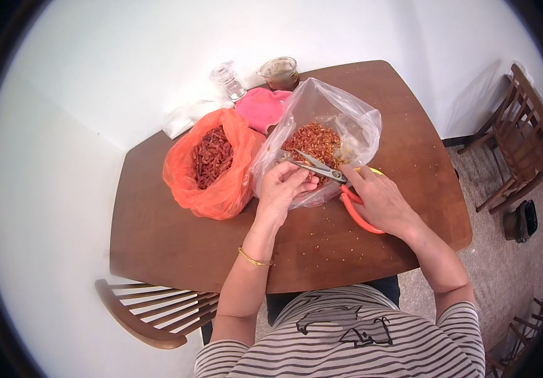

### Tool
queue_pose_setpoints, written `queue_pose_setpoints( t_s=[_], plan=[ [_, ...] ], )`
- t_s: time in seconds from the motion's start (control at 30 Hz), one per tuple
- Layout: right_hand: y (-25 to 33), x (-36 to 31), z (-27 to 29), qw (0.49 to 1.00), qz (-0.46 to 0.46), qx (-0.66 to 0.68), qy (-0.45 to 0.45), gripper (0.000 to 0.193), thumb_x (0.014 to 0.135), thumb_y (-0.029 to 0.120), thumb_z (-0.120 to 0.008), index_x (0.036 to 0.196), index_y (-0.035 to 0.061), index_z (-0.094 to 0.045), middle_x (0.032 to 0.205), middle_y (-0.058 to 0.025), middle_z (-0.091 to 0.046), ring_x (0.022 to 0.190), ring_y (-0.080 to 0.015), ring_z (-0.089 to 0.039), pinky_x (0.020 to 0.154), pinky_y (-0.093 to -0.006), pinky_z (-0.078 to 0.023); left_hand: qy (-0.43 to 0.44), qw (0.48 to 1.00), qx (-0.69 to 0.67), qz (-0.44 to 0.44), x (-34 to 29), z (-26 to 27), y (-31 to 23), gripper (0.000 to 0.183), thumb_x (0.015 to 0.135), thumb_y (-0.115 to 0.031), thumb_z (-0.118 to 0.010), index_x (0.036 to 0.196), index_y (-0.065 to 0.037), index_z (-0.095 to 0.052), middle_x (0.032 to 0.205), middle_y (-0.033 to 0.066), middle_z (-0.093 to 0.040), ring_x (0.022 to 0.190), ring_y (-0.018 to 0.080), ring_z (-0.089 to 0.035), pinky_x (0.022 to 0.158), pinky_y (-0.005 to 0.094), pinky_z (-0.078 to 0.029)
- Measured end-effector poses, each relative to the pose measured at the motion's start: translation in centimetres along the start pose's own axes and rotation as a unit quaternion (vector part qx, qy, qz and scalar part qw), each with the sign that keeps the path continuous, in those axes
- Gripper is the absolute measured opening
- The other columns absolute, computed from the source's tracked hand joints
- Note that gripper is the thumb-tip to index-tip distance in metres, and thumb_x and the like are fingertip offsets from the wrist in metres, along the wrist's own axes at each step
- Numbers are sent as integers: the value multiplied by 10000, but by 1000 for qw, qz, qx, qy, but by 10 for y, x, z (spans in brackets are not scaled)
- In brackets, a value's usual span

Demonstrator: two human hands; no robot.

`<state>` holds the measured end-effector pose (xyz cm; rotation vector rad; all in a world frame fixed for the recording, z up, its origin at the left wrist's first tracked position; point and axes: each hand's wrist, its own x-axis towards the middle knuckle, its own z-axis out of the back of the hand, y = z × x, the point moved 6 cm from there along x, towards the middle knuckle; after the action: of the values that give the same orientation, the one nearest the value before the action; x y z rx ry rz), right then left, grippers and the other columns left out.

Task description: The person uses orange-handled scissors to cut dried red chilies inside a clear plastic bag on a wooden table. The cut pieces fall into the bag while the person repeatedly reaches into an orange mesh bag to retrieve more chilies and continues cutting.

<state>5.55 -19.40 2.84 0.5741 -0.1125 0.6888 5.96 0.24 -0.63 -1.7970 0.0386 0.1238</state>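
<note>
My right hand [381,200] is wrapped around scissors [331,172] with red and yellow handles, their blades parted and pointing left. Close to the blades, my left hand [279,192] is closed in a pinch on a dried chili, mostly hidden by the fingers. Both hands are over the near side of a clear plastic bag [364,121]. Inside it lies a heap of cut chili pieces and seeds [315,142]. To the left, an orange plastic bag [180,183] stands open, filled with whole dark red dried chilies [213,159].
Behind the bags, a pink cloth [260,108], a clear glass [228,82] and a glass bowl with dark contents [280,74] sit by the wall. Small bits dot the brown wooden table [186,242]. Wooden chairs [523,123] stand at right and near left.
</note>
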Motion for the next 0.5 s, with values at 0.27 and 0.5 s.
queue_pose_setpoints(
  t_s=[0.27,0.5],
  plan=[
    [3,2,-3,999,-25,8,32,424,877,157,-634,1264,49,-501,1071,-226,-598,907,-394,-632,741,-466,-514,-11,1000,-14,12,1,3,3,104,926,-46,-620,1000,25,-639,941,127,-688,846,201,-688,768,301,-586],
    [-4,3,-1,998,-49,20,43,411,886,200,-650,1244,50,-516,1074,-222,-601,910,-397,-629,748,-465,-515,-21,999,-26,16,2,3,3,101,914,-34,-633,1001,15,-634,953,124,-687,841,196,-687,761,302,-589]
  ],
)
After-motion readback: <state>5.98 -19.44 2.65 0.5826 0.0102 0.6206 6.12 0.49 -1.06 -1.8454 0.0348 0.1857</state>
